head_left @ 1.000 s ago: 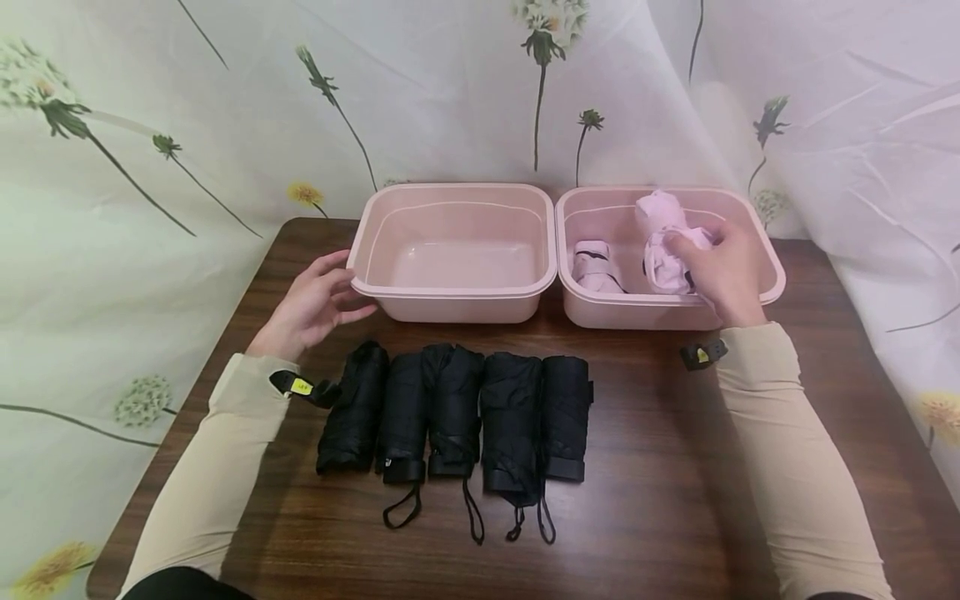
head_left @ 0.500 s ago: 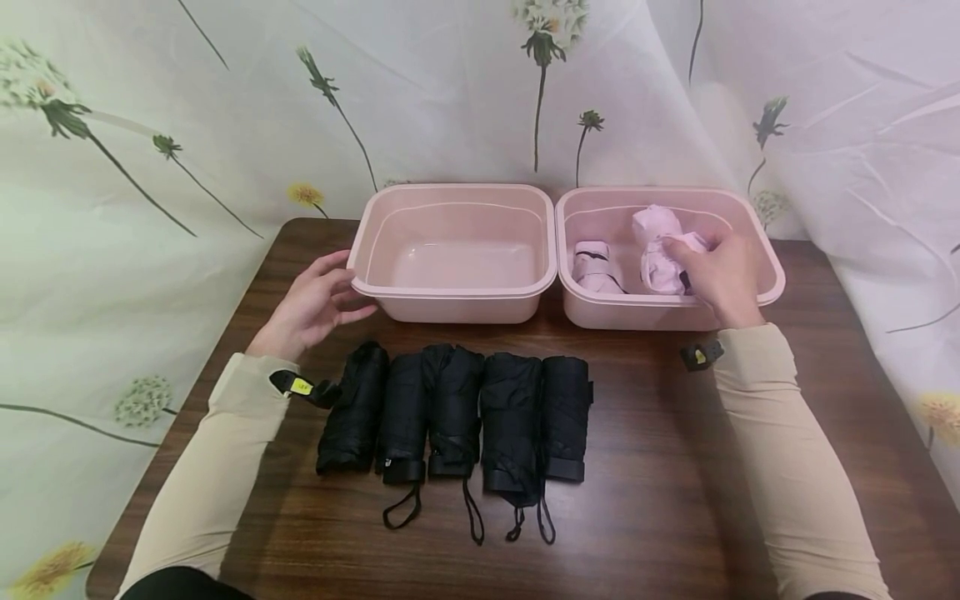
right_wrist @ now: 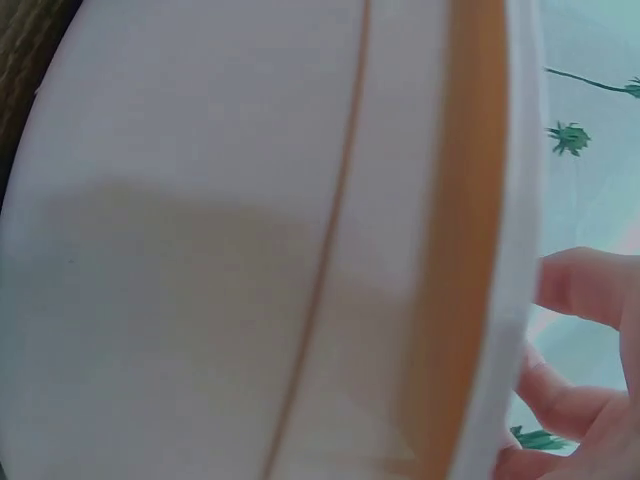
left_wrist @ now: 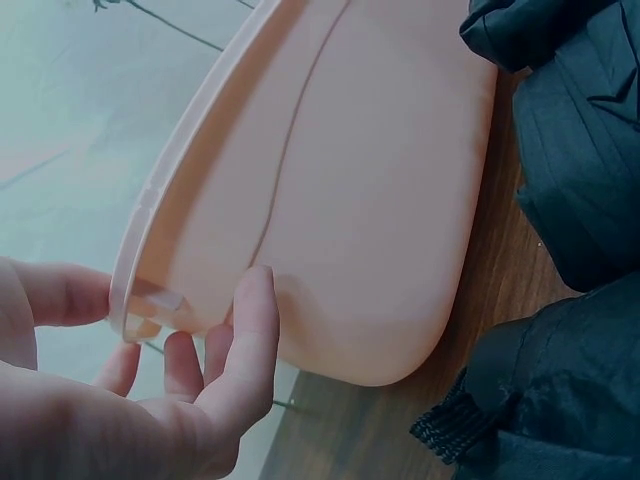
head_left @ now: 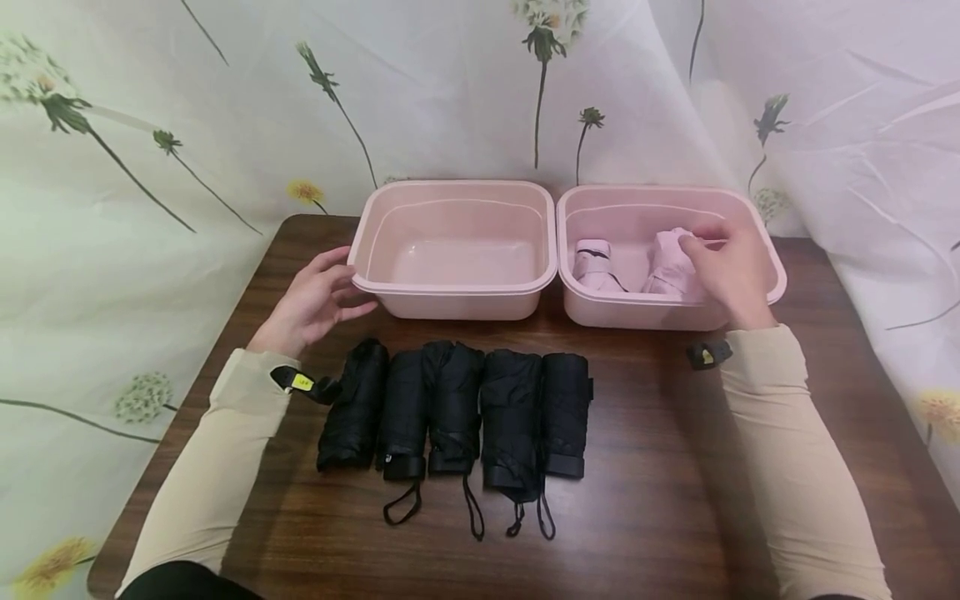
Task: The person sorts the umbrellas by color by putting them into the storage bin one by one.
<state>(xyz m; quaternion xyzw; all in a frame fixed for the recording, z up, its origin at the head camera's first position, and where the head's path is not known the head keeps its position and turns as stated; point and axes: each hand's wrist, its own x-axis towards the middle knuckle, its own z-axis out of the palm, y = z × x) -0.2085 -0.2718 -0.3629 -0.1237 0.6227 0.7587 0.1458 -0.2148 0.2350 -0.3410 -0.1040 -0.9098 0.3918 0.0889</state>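
Observation:
My left hand is at the left end of the left pink basin, its fingers loosely spread. In the left wrist view a fingertip touches the basin's rim, and the thumb lies before its outer wall. My right hand reaches over the front of the right pink basin. Its thumb is at the upper end of a folded pink umbrella, with a gap between thumb and forefinger; other fingertips are hidden. Another folded pink umbrella lies at that basin's left side.
Several folded black umbrellas lie in a row on the brown wooden table, in front of the basins. Some have wrist loops pointing towards me. Behind the table hangs a white cloth with a dandelion print.
My right hand has lowered the pink umbrella into the right basin, then shifted slightly right, loosening from it. The left hand stays at the left basin's edge.

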